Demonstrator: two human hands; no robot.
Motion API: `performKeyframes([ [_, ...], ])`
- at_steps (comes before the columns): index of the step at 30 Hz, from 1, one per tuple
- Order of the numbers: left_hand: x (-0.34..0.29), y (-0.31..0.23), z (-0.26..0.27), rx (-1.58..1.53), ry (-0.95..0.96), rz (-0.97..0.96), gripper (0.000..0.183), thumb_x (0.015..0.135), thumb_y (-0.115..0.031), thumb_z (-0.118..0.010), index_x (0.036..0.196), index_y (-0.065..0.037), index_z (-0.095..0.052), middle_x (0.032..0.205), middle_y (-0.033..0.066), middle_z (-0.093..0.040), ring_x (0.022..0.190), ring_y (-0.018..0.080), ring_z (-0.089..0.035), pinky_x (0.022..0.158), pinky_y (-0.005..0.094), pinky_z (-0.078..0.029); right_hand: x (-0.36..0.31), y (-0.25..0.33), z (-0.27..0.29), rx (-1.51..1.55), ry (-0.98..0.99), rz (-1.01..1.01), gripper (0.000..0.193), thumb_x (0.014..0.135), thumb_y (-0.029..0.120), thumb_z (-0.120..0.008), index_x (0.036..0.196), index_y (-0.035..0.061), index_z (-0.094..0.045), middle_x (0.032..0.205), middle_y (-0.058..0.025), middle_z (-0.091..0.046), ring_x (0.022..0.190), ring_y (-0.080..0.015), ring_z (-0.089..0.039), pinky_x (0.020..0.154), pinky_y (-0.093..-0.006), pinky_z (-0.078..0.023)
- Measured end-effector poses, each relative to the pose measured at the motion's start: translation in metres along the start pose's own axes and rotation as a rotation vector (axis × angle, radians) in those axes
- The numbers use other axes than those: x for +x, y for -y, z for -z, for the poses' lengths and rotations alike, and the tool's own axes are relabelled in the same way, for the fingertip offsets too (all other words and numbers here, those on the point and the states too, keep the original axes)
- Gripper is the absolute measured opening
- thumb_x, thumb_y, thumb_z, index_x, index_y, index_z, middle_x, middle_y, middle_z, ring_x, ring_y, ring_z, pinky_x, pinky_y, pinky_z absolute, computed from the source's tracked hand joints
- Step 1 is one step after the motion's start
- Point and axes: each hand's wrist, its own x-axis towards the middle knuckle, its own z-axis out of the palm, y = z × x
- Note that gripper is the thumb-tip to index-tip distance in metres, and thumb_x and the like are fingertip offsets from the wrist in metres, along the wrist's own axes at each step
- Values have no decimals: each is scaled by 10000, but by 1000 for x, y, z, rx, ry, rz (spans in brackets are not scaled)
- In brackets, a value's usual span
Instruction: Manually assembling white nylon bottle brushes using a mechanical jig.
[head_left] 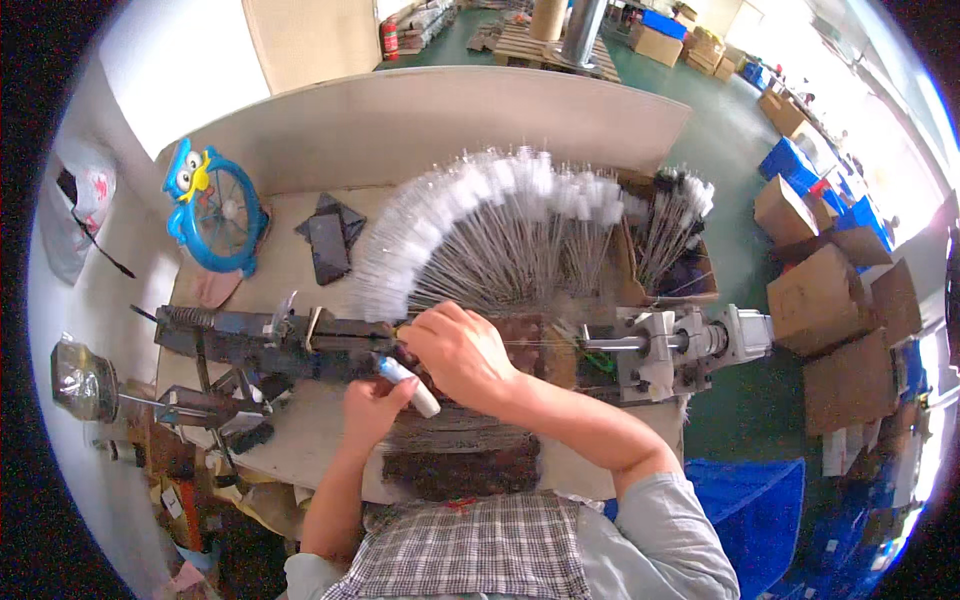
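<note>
White bottle (425, 401): blue-tipped and tilted, in the left hand (372, 410), above the tabletop (305, 425).
Left grip: fingers and thumb closed around the bottle.
Right grip: the right hand (458, 352) is just beyond the bottle, fingers bent; whether they pinch anything, I cannot tell.
Dark metal fixture (235, 332): left of the bottle, one end near its blue tip.
Wire brushes (485, 225): fanned out beyond the bottle, white ends farthest away.
Silver motor unit (745, 335): well right of the bottle.
Blue owl-faced fan (183, 222): well beyond the bottle, leftward.
</note>
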Motion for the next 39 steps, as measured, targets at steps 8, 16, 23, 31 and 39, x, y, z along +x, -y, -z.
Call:
performKeyframes([
  [8, -9, -19, -42, -919, -46, 210, 158, 776, -55, -555, 924, -44, -501, 699, 64, -540, 599, 175, -557, 602, 304, -480, -124, -59, 32, -61, 82, 115, 297, 706, 120, -563, 990, 33, -569, 900, -81, -561, 849, -258, -568, 693, -361, -465],
  [16, -2, 18, -17, 83, -79, 3, 181, 715, -114, -657, 765, -36, -501, 669, 20, -546, 623, 121, -539, 587, 314, -461, -158, -77, 33, -607, 403, -448, 199, 787, 82, -531, 981, 38, -542, 935, -144, -584, 728, -279, -614, 623, -364, -523],
  [23, -29, 46, 35, -304, -187, 42, 421, 822, -327, -655, 1073, -28, -495, 945, 78, -579, 797, 153, -591, 698, 312, -488, -184, -96, 40, -759, 369, -547, 101, 801, 77, -514, 887, 47, -558, 885, -128, -547, 746, -286, -610, 570, -380, -532],
  [31, -58, 111, 119, -1008, -555, 405, 311, 828, -359, -639, 950, -81, -575, 813, 16, -574, 666, 143, -567, 608, 282, -470, -116, -25, 28, -450, 295, -101, 151, 807, 96, -532, 941, 31, -556, 885, -120, -555, 742, -301, -574, 639, -410, -494],
  [39, -44, 115, 119, -1117, -619, 335, 234, 819, -274, -661, 874, -56, -595, 750, 13, -564, 657, 128, -550, 581, 274, -450, -35, -8, -53, -121, 391, -384, 391, 757, 261, -670, 1046, 41, -527, 928, -149, -575, 876, -348, -593, 695, -458, -486],
])
